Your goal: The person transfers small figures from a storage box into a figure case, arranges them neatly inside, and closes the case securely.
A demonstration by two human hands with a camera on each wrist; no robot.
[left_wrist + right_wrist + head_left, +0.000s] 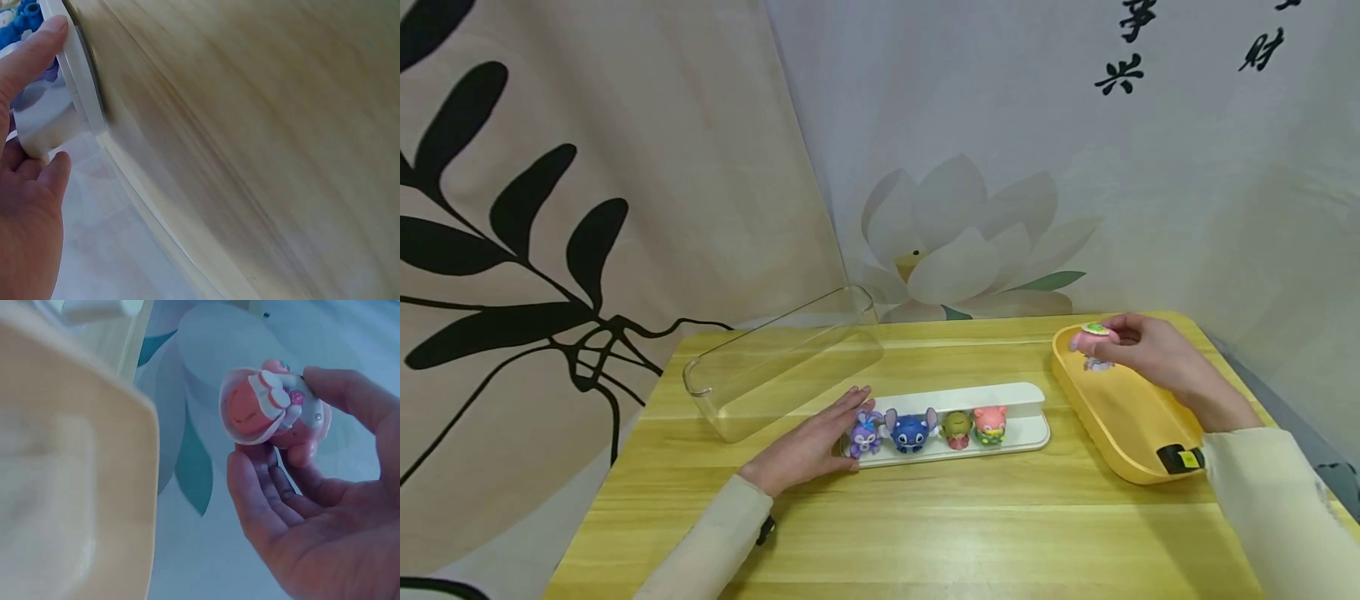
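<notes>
My right hand (1157,358) pinches a pink toy figurine (294,412) between thumb and fingers, above the far end of a yellow tray (1090,421). The figurine has white and pink trim and shows a green patch on top in the head view. My left hand (812,442) holds the left end of a white stepped display stand (1032,429), thumb at its front edge and fingers behind. Along the stand's lower step sit a purple rabbit figurine (866,435), a blue big-eared figurine (911,432), an olive-green figurine (957,430) and a pink-and-green figurine (990,425).
A clear plastic cover (700,392) lies behind my left hand at the back left of the wooden table (970,533). Printed curtains (700,150) hang right behind the table's far edge. Small black straps sit at both wrists.
</notes>
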